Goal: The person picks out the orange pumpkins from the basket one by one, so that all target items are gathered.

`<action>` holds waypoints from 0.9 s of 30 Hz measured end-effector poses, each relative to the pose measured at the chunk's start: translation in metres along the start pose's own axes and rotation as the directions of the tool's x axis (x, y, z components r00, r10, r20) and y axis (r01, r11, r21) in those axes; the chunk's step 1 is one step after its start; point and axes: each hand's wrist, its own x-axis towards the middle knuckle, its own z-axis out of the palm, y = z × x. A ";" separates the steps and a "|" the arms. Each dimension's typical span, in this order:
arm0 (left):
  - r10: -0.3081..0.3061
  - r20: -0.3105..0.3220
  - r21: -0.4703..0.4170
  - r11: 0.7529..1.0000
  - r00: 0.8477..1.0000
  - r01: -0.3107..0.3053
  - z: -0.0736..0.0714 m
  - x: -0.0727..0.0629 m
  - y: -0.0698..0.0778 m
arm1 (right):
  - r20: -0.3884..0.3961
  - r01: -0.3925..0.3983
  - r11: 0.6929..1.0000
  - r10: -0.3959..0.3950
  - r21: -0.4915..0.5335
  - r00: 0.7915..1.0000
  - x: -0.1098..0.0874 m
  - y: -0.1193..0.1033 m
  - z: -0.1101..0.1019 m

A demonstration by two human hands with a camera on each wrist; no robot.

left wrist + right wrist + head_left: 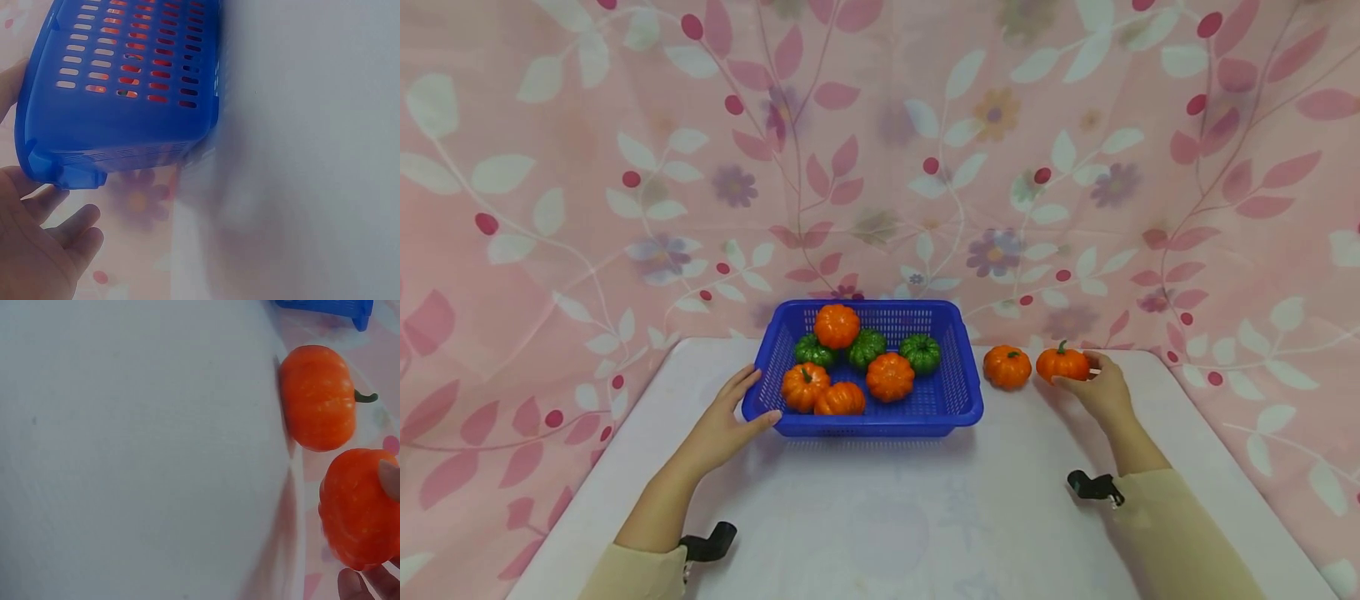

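A blue plastic basket (868, 421) with slotted walls holds several small orange pumpkins (891, 377) and three green pumpkins (920, 354). At its near left corner, my left hand (722, 429) touches the rim with spread, relaxed fingers; the left wrist view shows some fingertips (87, 240) free of the rim. To the right of the basket, my right hand (1105, 392) grips an orange pumpkin (1062, 365) between thumb and fingers. This pumpkin (359, 509) appears raised off the table in the right wrist view. Another orange pumpkin (1007, 367) sits between it and the basket.
The basket and pumpkins stand on a white-covered table (880, 517), close to its back edge. A pink floral curtain (880, 167) hangs right behind. Black wrist-worn devices (711, 543) stick out at both sleeves.
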 end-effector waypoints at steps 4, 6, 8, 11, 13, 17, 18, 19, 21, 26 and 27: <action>0.004 -0.005 0.001 1.000 1.000 -0.004 0.000 -0.001 0.002 | 0.012 -0.021 1.000 0.021 -0.004 1.000 0.004 0.002 0.002; 0.003 -0.005 0.002 1.000 1.000 -0.003 0.000 -0.001 0.002 | 0.022 -0.042 0.999 0.043 -0.008 0.999 0.005 0.003 0.003; 0.003 -0.004 0.002 1.000 1.000 -0.003 0.000 -0.001 0.002 | 0.039 -0.066 0.998 0.066 -0.009 0.997 0.007 0.004 0.004; 0.003 -0.005 0.001 1.000 1.000 -0.003 0.000 -0.001 0.001 | 0.070 -0.092 0.996 0.093 -0.017 0.993 0.009 0.006 0.006; 0.005 -0.004 0.000 1.000 1.000 -0.005 0.000 -0.001 0.001 | 0.085 -0.104 0.994 0.106 -0.025 0.991 0.011 0.007 0.007; 0.004 -0.003 -0.002 1.000 1.000 -0.004 0.000 0.000 0.002 | 0.084 -0.115 0.993 0.117 -0.025 0.990 0.013 0.007 0.009; 0.004 -0.003 -0.004 1.000 1.000 -0.004 0.000 0.000 0.002 | 0.080 -0.118 0.993 0.119 -0.024 0.990 0.013 0.007 0.009; 0.005 -0.003 -0.006 1.000 1.000 -0.005 0.000 0.000 0.002 | 0.079 -0.119 0.993 0.120 -0.021 0.990 0.013 0.007 0.009; 0.005 -0.003 -0.007 1.000 1.000 -0.005 0.000 -0.001 0.001 | 0.075 -0.123 0.992 0.124 -0.016 0.989 0.014 0.008 0.009; 0.001 0.001 -0.004 1.000 1.000 -0.001 0.000 0.000 0.000 | 0.086 -0.130 0.991 0.129 0.005 0.988 0.016 0.012 0.009; -0.001 0.001 -0.002 1.000 1.000 0.001 0.000 0.000 -0.001 | 0.088 -0.132 0.991 0.131 0.005 0.987 0.016 0.012 0.009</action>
